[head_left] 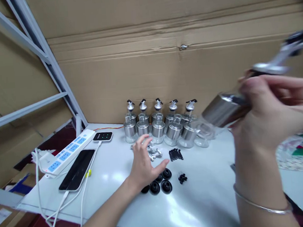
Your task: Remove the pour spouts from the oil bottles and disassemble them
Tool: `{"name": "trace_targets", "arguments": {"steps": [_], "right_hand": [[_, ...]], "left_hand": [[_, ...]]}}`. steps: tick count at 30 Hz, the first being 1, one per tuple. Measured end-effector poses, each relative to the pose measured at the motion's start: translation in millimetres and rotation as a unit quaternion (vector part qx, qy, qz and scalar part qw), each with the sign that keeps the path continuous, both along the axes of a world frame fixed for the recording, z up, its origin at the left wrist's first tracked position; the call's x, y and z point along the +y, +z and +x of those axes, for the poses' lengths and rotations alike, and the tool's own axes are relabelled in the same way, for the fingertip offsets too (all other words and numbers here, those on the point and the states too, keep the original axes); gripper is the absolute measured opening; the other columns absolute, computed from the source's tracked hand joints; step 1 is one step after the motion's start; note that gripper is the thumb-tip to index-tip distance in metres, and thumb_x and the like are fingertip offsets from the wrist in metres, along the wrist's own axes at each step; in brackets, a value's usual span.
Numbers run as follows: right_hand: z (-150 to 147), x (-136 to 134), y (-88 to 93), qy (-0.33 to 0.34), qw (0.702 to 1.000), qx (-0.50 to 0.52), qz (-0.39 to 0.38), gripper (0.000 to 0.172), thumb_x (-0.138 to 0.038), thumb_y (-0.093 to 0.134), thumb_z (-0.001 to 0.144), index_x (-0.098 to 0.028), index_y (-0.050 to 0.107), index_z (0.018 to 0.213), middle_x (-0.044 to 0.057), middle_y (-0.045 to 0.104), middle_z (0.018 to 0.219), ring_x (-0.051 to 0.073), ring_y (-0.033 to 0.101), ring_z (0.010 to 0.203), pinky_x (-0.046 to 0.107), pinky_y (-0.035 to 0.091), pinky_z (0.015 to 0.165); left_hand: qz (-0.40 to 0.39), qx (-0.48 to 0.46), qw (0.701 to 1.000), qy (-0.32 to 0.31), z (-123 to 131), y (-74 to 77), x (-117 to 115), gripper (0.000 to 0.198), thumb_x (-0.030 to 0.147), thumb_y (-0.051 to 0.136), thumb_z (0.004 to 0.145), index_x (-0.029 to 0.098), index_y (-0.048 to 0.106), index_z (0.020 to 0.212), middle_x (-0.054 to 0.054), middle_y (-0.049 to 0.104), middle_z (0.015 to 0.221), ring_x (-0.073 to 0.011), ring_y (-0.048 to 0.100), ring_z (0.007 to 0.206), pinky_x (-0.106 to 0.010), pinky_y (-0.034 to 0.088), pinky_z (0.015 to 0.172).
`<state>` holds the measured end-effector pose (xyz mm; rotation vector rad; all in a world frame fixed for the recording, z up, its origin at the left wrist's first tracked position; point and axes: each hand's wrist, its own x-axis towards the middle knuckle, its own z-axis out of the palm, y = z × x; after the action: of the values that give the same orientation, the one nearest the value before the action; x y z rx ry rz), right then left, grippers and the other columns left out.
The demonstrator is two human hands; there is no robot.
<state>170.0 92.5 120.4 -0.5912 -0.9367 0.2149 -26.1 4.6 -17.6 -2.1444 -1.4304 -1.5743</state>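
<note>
My right hand (269, 111) is closed around the neck of an oil dispenser bottle (220, 109) with a steel sleeve, a clear glass base and a pourer spout. Raised at the right, the bottle lies tilted, its base toward the lower left and its spout toward the upper right. My left hand (143, 163) is open over the table, thumb and fingers apart. Near its fingertips lie small silver spout parts (156, 154), partly hidden by the hand. Below its thumb are several round black caps (166, 186). Small black levers (175, 154) lie to its right.
Capless glass bottles (158, 129) stand in a front row, with spouted bottles (173, 106) behind them against the cardboard (164, 74). Tiny black plugs (183, 178) lie near the middle. A power strip (70, 151), a phone (77, 170), a small display device (103, 137) and white cables occupy the left.
</note>
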Motion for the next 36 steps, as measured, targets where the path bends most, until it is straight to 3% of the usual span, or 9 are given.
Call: {"name": "trace_targets", "arguments": {"steps": [2,5,9,12,18,26,29,34,36], "right_hand": [[-24,-6,-3.7,0.129,0.991,0.021,-0.007,0.029,-0.017,0.073,0.060,-0.021,0.048,0.073,-0.001,0.062,0.073,0.020,0.067,0.082,0.038,0.051,0.077],[-56,-13,-16.0,0.339,0.930,0.005,-0.140,0.036,-0.021,0.072,0.061,-0.023,0.044,0.084,0.000,0.068,0.074,0.017,0.067,0.068,0.032,0.051,0.066],[-86,-22,-36.9,0.438,0.865,-0.035,-0.244,0.037,-0.028,0.069,0.062,-0.023,0.048,0.092,0.000,0.068,0.083,0.015,0.065,0.073,0.032,0.051,0.074],[-98,-28,-47.5,0.459,0.845,-0.100,-0.256,0.034,-0.031,0.066,0.064,-0.021,0.053,0.094,0.001,0.065,0.087,0.015,0.062,0.079,0.032,0.048,0.078],[-101,-31,-51.0,0.367,0.860,-0.164,-0.313,0.034,-0.041,0.069,0.066,-0.021,0.047,0.082,-0.005,0.055,0.066,0.011,0.053,0.058,0.027,0.042,0.059],[-91,-24,-41.3,0.433,0.825,-0.181,-0.315,0.029,-0.037,0.067,0.070,-0.019,0.046,0.063,-0.006,0.051,0.051,0.008,0.048,0.046,0.024,0.037,0.053],[-85,-17,-40.8,0.498,0.783,-0.175,-0.328,0.027,-0.035,0.065,0.070,-0.018,0.048,0.059,-0.005,0.052,0.051,0.010,0.052,0.046,0.025,0.038,0.053],[-83,-20,-40.6,0.602,0.724,-0.053,-0.332,0.029,-0.033,0.059,0.072,-0.018,0.045,0.052,-0.003,0.051,0.047,0.010,0.050,0.043,0.024,0.035,0.048],[-85,-26,-39.4,0.627,0.710,-0.017,-0.321,0.028,-0.032,0.060,0.072,-0.018,0.044,0.054,-0.003,0.050,0.048,0.010,0.049,0.044,0.023,0.034,0.047]], "left_hand": [[-0.011,-0.007,0.999,-0.037,3,-2.4,-2,0.075,0.045,0.064,0.077,0.022,0.022,0.134,-0.017,0.036,0.130,-0.0316,0.037,0.126,-0.051,0.036,0.100],[-0.050,-0.043,0.994,-0.082,2,-3.2,-2,0.085,0.047,0.067,0.074,0.022,0.016,0.138,-0.018,0.032,0.138,-0.0313,0.037,0.128,-0.049,0.037,0.102],[-0.172,-0.126,0.974,-0.079,-3,2.5,1,0.081,0.040,0.070,0.072,0.021,0.023,0.136,-0.015,0.045,0.130,-0.0288,0.049,0.118,-0.045,0.042,0.098],[-0.238,-0.159,0.957,-0.046,-4,6.4,3,0.077,0.029,0.071,0.067,0.020,0.029,0.132,-0.012,0.051,0.121,-0.0274,0.053,0.111,-0.043,0.045,0.092],[-0.262,-0.137,0.955,-0.001,4,5.9,0,0.076,0.021,0.067,0.062,0.020,0.030,0.129,-0.010,0.052,0.117,-0.0264,0.054,0.105,-0.041,0.045,0.087],[-0.356,-0.220,0.895,-0.155,0,25.5,-8,0.058,0.022,0.071,0.054,0.019,0.043,0.104,0.002,0.052,0.076,-0.0118,0.049,0.064,-0.023,0.039,0.057],[-0.428,-0.317,0.793,-0.295,-6,26.4,-5,0.054,0.022,0.073,0.048,0.017,0.046,0.095,-0.001,0.055,0.078,-0.0152,0.055,0.068,-0.027,0.044,0.061],[-0.571,-0.420,0.392,-0.586,-12,0.9,5,0.067,0.035,0.068,0.040,0.020,0.046,0.102,-0.001,0.059,0.067,-0.0204,0.060,0.055,-0.032,0.048,0.052],[-0.562,-0.419,0.322,-0.636,-12,-13.2,8,0.068,0.034,0.067,0.036,0.020,0.048,0.100,-0.002,0.060,0.065,-0.0211,0.060,0.052,-0.033,0.048,0.049]]}}
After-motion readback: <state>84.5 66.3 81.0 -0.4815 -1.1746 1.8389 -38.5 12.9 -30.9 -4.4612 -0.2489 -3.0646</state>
